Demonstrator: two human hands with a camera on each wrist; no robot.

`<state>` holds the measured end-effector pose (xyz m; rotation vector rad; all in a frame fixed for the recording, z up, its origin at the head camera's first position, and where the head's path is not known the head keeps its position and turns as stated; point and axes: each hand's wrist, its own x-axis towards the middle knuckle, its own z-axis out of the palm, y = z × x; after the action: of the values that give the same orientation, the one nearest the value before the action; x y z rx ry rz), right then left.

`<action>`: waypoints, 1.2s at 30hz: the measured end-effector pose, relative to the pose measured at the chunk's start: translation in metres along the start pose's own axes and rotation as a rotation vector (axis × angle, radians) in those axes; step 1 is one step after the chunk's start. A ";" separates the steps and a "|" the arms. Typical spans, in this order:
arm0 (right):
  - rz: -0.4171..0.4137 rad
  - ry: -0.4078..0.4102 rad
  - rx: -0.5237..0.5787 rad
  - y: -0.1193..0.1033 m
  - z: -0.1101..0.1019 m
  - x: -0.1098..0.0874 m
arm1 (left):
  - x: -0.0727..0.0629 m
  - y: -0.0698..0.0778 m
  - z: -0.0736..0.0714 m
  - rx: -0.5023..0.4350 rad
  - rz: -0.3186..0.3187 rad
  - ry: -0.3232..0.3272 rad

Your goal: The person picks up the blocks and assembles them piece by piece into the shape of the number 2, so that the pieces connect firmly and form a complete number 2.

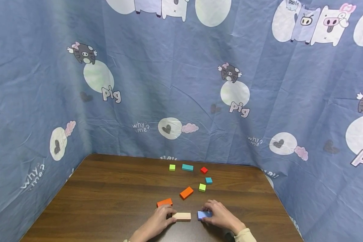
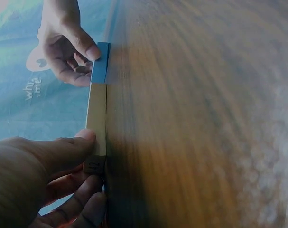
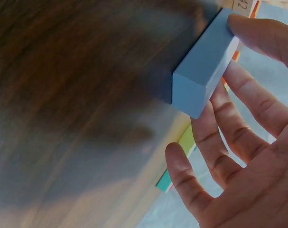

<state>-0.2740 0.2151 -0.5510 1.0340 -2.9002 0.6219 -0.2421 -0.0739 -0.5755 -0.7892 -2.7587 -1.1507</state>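
My left hand (image 1: 158,222) pinches the left end of a beige oblong block (image 1: 183,216) that lies lengthwise near the table's front. The left wrist view shows thumb and fingers on either side of that end, with a dark mark on its end face. Across a small gap to the right, my right hand (image 1: 220,215) holds a blue oblong block (image 1: 202,215). Its thumb lies on one side and fingertips on the other, as the right wrist view shows. Both blocks stand roughly in one line. An orange block (image 1: 164,202) lies just beyond the left fingers, partly hidden by them.
Farther back on the brown wooden table (image 1: 115,188) lie a second orange block (image 1: 186,193), two lime green blocks (image 1: 202,187), a small teal block (image 1: 208,180), a longer teal block (image 1: 187,167) and a red block (image 1: 204,170). A blue printed curtain (image 1: 169,101) hangs around the table.
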 end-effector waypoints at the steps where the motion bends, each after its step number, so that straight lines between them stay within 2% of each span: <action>1: 0.002 -0.004 0.000 -0.001 0.000 0.000 | 0.000 0.000 0.000 0.000 -0.001 -0.001; 12: 0.014 -0.017 -0.010 -0.006 0.002 0.003 | -0.001 0.000 0.000 -0.007 0.009 0.003; 22: 0.002 -0.019 -0.006 -0.009 0.003 0.007 | -0.001 0.003 -0.001 0.011 -0.018 -0.009; 27: -0.014 -0.023 0.006 -0.013 0.003 0.009 | 0.000 0.004 -0.001 0.012 -0.012 -0.011; 36: -0.021 -0.024 -0.034 -0.017 0.008 0.012 | 0.000 0.002 0.000 0.018 0.003 -0.003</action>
<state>-0.2726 0.1929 -0.5505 1.0734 -2.9055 0.5606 -0.2409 -0.0729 -0.5748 -0.7938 -2.7651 -1.1237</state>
